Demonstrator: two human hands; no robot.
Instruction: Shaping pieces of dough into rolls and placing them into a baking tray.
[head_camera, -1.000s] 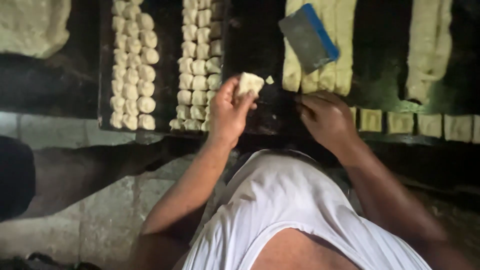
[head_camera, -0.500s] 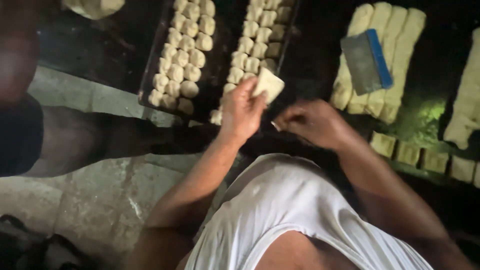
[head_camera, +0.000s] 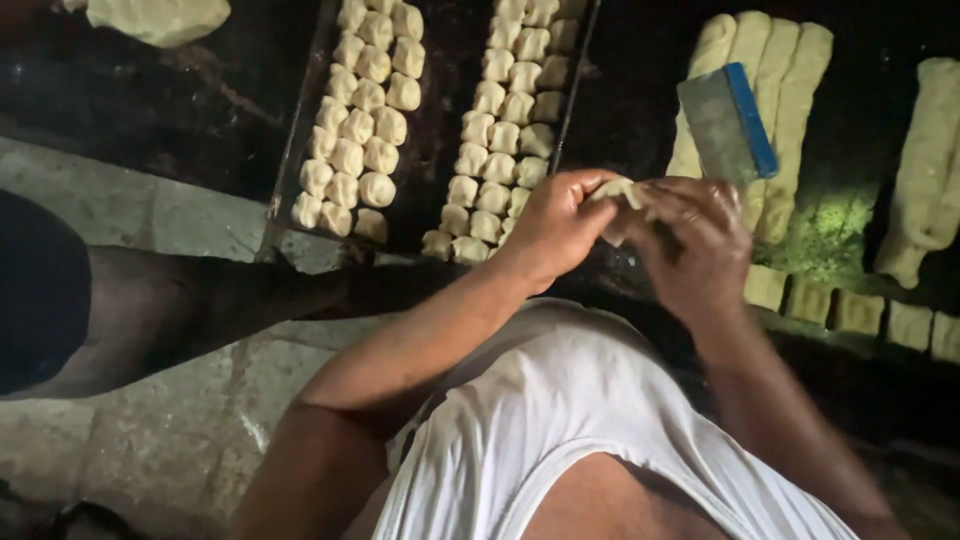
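Note:
My left hand (head_camera: 555, 225) and my right hand (head_camera: 692, 240) meet in front of my chest, both closed on one small pale dough piece (head_camera: 617, 190) pinched between the fingers. Most of the piece is hidden by the fingers. Just beyond the hands lies a dark baking tray (head_camera: 292, 165) holding rows of several folded dough pieces (head_camera: 360, 125), with a second set of rows (head_camera: 500, 130) to its right.
A metal dough scraper with a blue handle (head_camera: 728, 122) rests on long dough strips (head_camera: 780, 110). Cut square dough pieces (head_camera: 850, 312) line the near right edge. A dough lump (head_camera: 160, 18) sits far left. Another person's leg (head_camera: 120, 310) lies at left.
The right hand has come up to join the left on the dough piece, which was flat and held by the left hand alone. The view has shifted left.

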